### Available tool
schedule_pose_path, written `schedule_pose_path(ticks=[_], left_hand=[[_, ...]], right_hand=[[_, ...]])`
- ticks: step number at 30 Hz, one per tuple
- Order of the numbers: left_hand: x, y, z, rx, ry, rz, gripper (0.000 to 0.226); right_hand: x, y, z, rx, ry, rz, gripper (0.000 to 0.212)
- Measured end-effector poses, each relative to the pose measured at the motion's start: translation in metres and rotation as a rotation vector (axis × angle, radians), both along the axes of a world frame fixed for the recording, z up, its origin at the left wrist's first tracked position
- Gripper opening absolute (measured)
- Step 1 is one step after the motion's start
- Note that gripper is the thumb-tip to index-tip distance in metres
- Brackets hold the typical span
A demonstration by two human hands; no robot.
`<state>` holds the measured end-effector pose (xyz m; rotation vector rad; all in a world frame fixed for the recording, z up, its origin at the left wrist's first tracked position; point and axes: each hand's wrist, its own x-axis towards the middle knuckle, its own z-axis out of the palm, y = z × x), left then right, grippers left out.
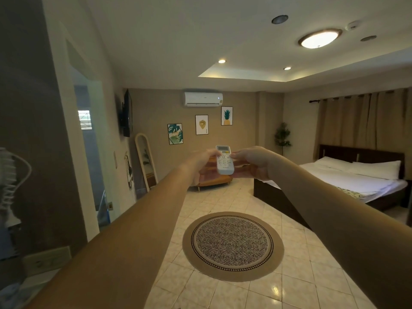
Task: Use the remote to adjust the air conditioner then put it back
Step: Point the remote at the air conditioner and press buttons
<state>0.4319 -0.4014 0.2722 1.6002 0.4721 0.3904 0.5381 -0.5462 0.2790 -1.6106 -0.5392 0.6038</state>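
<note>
A white remote [225, 163] with a small screen at its top is held up at arm's length, pointing toward the far wall. My left hand [201, 160] grips its left side, thumb on the buttons. My right hand [254, 162] holds its right side, thumb also resting on the keypad. The white air conditioner [203, 99] hangs high on the far wall, above the remote, with a small lit indicator at its right end.
A round woven rug [233, 246] lies on the tiled floor below my arms. A bed [347, 181] with white sheets stands at right. An orange sofa [214, 179] sits under the far wall; a leaning mirror [146, 161] and wall television [127, 113] are left.
</note>
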Motion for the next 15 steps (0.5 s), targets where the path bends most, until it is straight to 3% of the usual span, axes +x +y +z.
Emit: schedule_pose_path(ticks=[15], left_hand=[[0.0048, 0.0, 0.0001, -0.013, 0.008, 0.033, 0.027]], right_hand=[[0.0039, 0.0051, 0.0006, -0.016, -0.003, -0.027, 0.01]])
